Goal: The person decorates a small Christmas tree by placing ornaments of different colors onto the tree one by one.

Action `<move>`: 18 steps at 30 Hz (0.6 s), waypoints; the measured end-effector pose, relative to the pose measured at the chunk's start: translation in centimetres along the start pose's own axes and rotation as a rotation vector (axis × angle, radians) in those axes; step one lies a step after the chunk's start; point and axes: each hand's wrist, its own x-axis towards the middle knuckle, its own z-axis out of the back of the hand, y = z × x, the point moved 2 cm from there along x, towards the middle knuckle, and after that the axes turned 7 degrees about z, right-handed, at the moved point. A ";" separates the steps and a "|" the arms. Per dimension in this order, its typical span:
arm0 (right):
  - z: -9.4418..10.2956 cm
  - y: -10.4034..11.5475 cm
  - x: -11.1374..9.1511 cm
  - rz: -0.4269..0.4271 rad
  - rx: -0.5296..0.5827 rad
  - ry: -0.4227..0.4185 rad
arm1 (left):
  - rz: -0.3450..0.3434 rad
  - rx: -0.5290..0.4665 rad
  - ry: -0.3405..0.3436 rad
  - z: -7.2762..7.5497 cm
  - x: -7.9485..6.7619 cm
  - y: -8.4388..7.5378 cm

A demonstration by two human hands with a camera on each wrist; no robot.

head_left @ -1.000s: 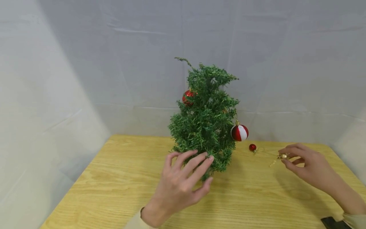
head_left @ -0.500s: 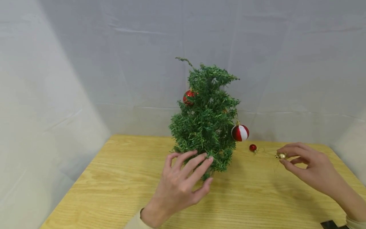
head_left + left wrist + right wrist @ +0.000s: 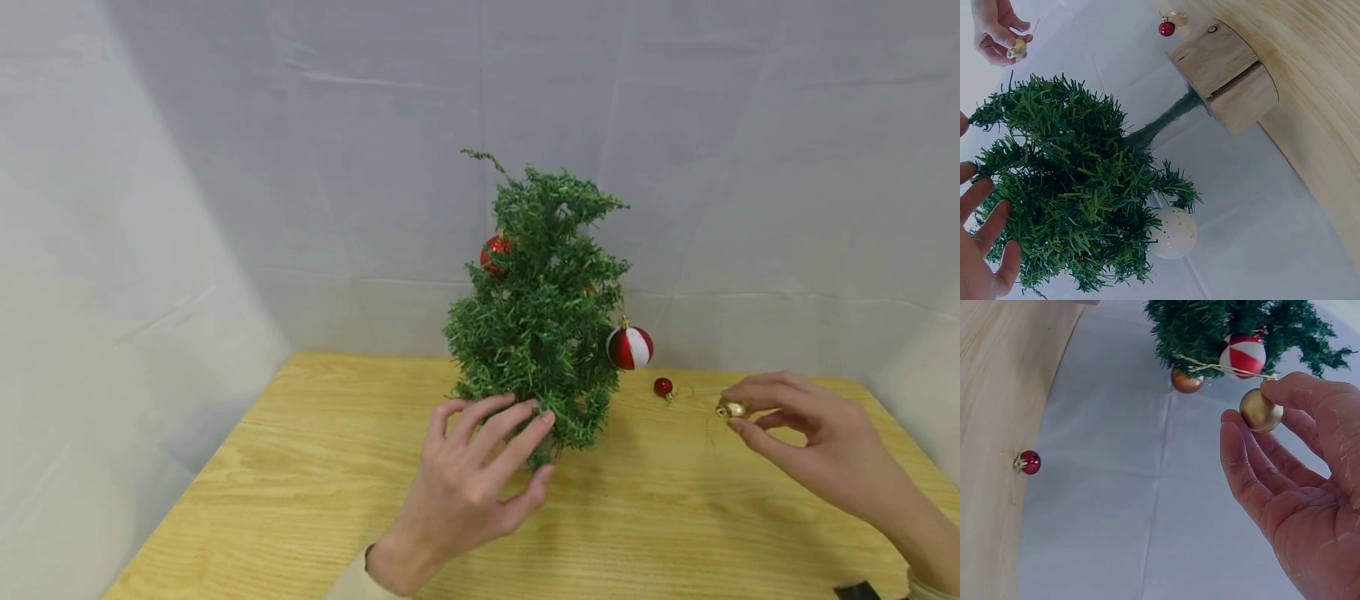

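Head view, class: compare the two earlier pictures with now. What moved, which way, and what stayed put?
The right hand has moved slightly left, carrying the gold ball a little nearer the tree. Nothing was newly taken or let go. The left hand stays at the tree, barely shifted; the striped ball and small red ball stay in place.

Place: screened-off work spot, room type unclear | creased pale sheeting (image 3: 375, 183) | wood-grain table (image 3: 300, 475)

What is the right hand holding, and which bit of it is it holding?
A small gold ball, pinched by its round body in the right hand.
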 end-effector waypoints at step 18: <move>0.2 2.6 1.1 0.091 0.128 -0.064 | 0.013 -0.001 -0.005 0.2 0.2 0.2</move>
